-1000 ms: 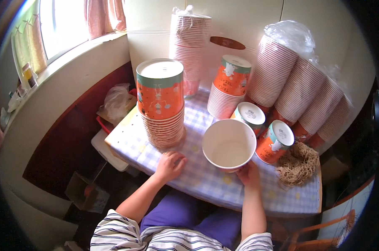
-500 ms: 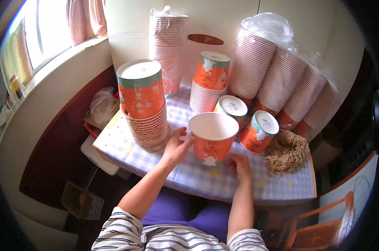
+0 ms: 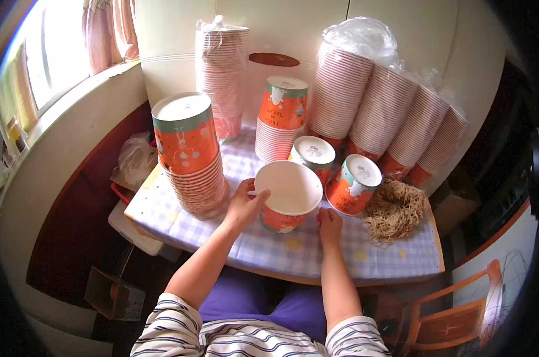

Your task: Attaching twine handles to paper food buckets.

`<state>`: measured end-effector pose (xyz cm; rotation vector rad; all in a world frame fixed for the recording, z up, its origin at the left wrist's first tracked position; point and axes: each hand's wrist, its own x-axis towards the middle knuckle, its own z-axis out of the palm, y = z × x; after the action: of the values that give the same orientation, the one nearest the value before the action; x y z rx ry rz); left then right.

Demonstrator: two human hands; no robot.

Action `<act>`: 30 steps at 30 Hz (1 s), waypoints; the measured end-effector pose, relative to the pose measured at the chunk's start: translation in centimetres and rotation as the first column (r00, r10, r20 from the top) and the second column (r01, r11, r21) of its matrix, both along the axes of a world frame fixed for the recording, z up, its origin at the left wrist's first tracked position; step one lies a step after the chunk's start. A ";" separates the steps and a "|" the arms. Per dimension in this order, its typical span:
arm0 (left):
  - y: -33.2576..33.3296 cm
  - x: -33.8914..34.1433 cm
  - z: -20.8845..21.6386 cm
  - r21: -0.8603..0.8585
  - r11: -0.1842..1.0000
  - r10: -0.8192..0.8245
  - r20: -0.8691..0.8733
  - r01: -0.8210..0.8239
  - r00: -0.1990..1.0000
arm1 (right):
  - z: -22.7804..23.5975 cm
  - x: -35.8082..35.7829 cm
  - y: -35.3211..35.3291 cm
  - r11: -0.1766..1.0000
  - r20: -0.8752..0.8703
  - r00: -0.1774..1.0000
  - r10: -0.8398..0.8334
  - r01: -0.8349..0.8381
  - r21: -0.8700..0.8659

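An open paper bucket point(image 3: 281, 219), orange outside and white inside, stands upright in front of me, its mouth tipped slightly toward me. My left hand point(image 3: 246, 207) is closed on its left rim, the thumb near the inner edge. Beside the bucket's lower right, my right hand point(image 3: 329, 226) has its fingers bunched together; whether they hold anything is hidden. Behind the bucket sit two upside-down orange buckets with white bases, one point(image 3: 312, 156) at the back and one point(image 3: 354, 185) to the right. A tangle of tan shredded filler point(image 3: 397, 209) lies right of them.
A tall nested stack of upside-down buckets point(image 3: 187, 143) rises at the left, with a shorter stack point(image 3: 279, 122) behind. Plastic-wrapped stacks point(image 3: 342, 89) lean along the back right; another wrapped stack point(image 3: 220, 83) stands back left. A checked cloth point(image 3: 269, 262) covers the table.
My left hand has come onto the bucket's rim, and the bucket has tilted so more of its inside shows. My right hand's fingers have drawn together. The whole view has shifted slightly.
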<state>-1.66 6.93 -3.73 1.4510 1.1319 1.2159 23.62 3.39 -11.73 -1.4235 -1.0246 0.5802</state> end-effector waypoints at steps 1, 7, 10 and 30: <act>0.1 -0.2 -0.1 -0.010 1.000 0.011 0.043 -0.011 0.999 | 0.5 -0.3 -0.1 1.000 0.000 1.000 0.004 -0.004 -0.001; 0.5 -0.8 -0.2 0.004 0.996 -0.089 0.190 0.090 0.978 | 1.0 -0.8 -0.4 1.000 0.010 1.000 -0.025 0.025 -0.003; 0.6 -1.0 0.0 -0.033 0.993 -0.106 0.213 0.115 0.971 | 0.9 -0.6 -0.4 1.000 -0.005 1.000 -0.018 0.018 0.014; -2.8 -1.8 -6.8 0.437 0.879 0.298 -0.196 -0.189 0.934 | 1.0 0.0 -0.8 0.963 0.098 0.965 -0.243 0.227 0.146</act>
<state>-3.43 4.09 -10.56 1.8704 1.3211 1.5474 23.64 2.57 -10.71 -1.4469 -0.9485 0.2533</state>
